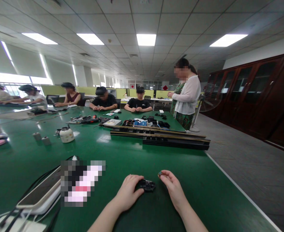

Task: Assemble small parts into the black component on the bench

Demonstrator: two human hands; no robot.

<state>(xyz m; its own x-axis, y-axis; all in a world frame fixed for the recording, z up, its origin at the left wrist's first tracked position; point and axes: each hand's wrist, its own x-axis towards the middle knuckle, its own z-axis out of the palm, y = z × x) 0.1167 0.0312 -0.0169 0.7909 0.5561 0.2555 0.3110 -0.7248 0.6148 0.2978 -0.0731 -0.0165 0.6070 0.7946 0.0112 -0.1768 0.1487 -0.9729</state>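
Observation:
Near the front of the green table [122,158], my left hand [129,191] grips a small black plastic housing [147,185] between thumb and fingers. Its upper side looks uneven, with inner parts showing, and it lies on or just above the tabletop. To the right of it, my right hand [172,187] is closed in a pinch on a small greyish piece [159,174]. What kind of piece that is cannot be made out. A gap separates the piece from the housing.
Left of my hands lie a white-edged phone [41,190] and dark cables [39,175]. Farther off are a white jar [66,134], grey cylinders [45,140], long black bars with thin rods [175,144] and scattered tools [88,120]. Several people sit around the table; a person [186,93] stands at right.

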